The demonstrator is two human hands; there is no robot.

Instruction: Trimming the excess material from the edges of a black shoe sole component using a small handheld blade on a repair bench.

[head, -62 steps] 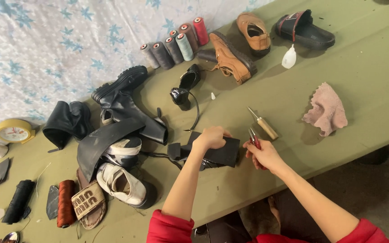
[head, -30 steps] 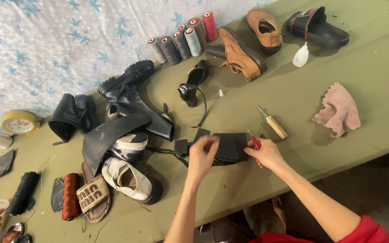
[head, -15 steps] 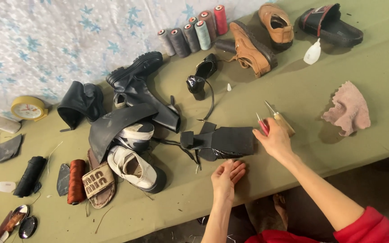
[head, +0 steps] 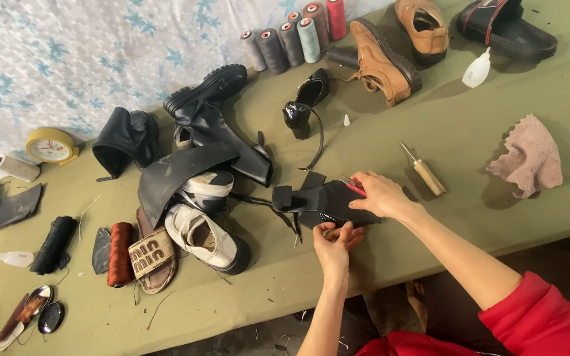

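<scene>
Black leather piece lies pinned under my right hand, steadying it while my left hand pinches its near edge.

The light over my desk is soft and even, fairly bright, with no hard glare. Shadows fall short and blurred, mostly toward me and slightly left of each thing; beyond my right grip the awl and the pink rag each cast one. Under my left grip the black leather piece reads as a dark mass with little detail. Focus is sharp around both grips; far edges bend slightly from the wide lens.
</scene>
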